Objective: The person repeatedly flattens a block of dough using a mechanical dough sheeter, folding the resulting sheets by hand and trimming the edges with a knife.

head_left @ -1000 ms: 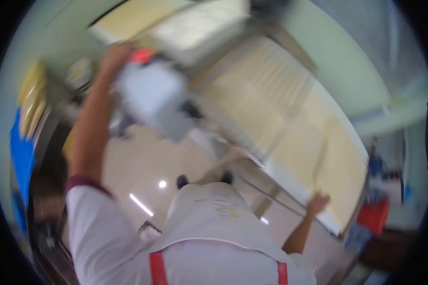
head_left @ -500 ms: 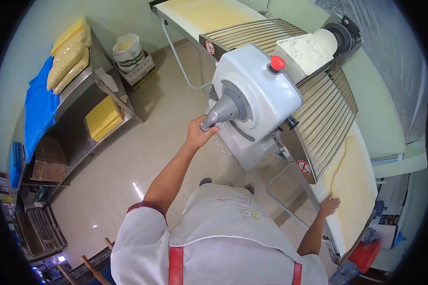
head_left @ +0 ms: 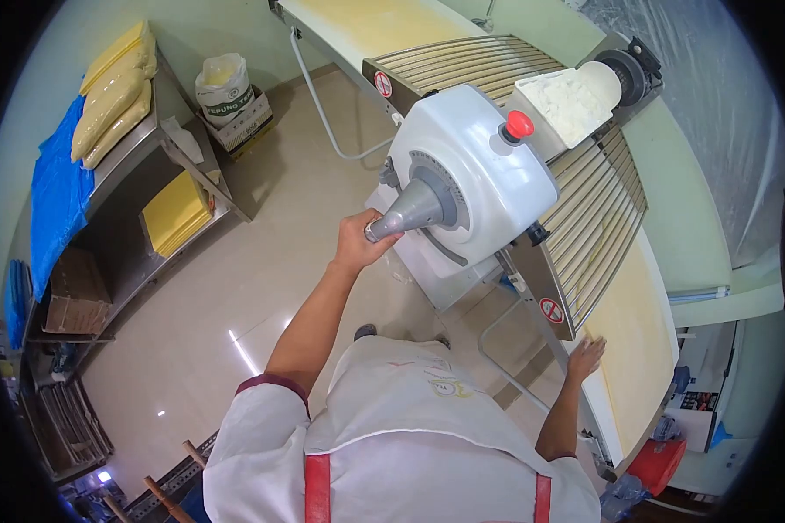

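The left hand is closed around the grey lever. The right hand, open, is at the dough sheet, beside the barred guard. Behind the machine head sits the powder tub.

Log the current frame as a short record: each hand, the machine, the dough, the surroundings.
Left hand: gripping the grey handle
Right hand: open, by the dough's near edge; contact unclear
Machine: white housing, red knob on top, slatted guards either side
Dough: pale yellow sheet, partly under the right-hand guard
Surroundings: tub of white powder behind the housing; yellow packets on a shelf unit, left
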